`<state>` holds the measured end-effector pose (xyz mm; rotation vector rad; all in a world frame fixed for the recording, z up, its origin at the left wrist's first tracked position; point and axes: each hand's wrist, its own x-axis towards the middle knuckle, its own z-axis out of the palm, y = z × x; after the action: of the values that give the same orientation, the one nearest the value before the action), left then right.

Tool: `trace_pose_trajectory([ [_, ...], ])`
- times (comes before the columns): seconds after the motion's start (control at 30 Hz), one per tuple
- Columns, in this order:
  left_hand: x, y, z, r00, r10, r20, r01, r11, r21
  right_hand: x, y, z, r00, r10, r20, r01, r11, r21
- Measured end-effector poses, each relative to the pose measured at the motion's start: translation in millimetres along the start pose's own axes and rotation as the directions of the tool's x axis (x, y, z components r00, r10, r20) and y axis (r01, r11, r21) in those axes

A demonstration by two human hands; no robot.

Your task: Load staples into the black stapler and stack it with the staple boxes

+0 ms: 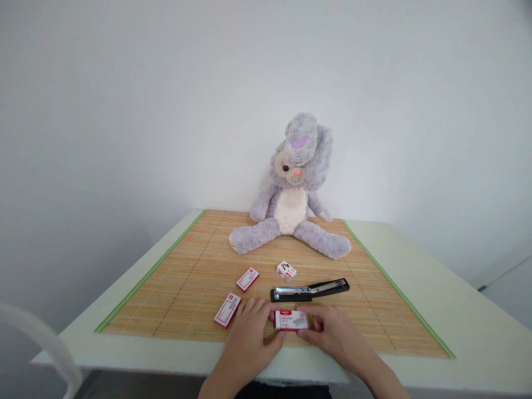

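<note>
Between my two hands is a red-and-white staples box, low over the mat's front edge. My left hand grips its left end, thumb at the near side and fingers at the far side. At the box's right end, my right hand pinches it with thumb and index finger. Just beyond lies a black stapler, opened out flat with its metal rail showing. Left of my left hand lies another red-and-white box, with a similar smaller-looking box farther back. A small white box sits behind the stapler.
A grey plush rabbit sits against the wall at the back of the bamboo mat, legs spread. The mat has green edging and lies on a white table. A pale curved object shows at the lower left.
</note>
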<state>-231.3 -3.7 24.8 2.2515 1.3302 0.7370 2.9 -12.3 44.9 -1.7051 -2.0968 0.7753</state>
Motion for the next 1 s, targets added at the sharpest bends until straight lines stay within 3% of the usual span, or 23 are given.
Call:
trace_pose_trajectory([
  [0.3,0.0,-3.3,2.0,1.000,-0.006,-0.027,0.006,1.000,-0.021,7.4,-9.7,5.3,0.999,-0.036,-0.009,0.036,0.999,-0.006],
  [0.5,-4.2,-7.8,5.4,0.999,-0.007,-0.048,0.007,1.000,0.001,4.6,16.3,-6.2,0.988,0.028,-0.154,-0.016,0.997,0.077],
  [0.57,-5.5,-9.3,6.9,1.000,-0.012,-0.028,0.013,1.000,0.023,4.5,35.3,-19.6,0.956,0.053,-0.289,-0.021,0.993,0.114],
  [0.67,-5.7,-11.5,9.8,0.999,-0.033,-0.006,0.033,0.999,0.042,5.0,68.7,-40.4,0.820,0.149,-0.553,-0.048,0.980,0.192],
  [0.7,-5.5,-12.2,10.9,0.999,-0.039,-0.003,0.039,0.998,0.044,4.7,79.0,-45.7,0.779,0.175,-0.601,-0.052,0.975,0.217],
  [0.73,-5.1,-13.0,12.0,0.999,-0.044,-0.003,0.044,0.998,0.046,4.1,88.0,-49.5,0.777,0.195,-0.598,-0.053,0.967,0.247],
  [0.9,-3.5,-15.4,14.7,0.999,-0.046,-0.004,0.047,0.998,0.046,-2.8,108.1,-49.3,0.946,0.185,-0.266,-0.049,0.893,0.448],
  [1.0,-3.2,-15.5,13.8,0.999,-0.049,-0.004,0.049,0.998,0.047,-3.9,105.3,-45.6,0.949,0.195,-0.250,-0.050,0.871,0.490],
])
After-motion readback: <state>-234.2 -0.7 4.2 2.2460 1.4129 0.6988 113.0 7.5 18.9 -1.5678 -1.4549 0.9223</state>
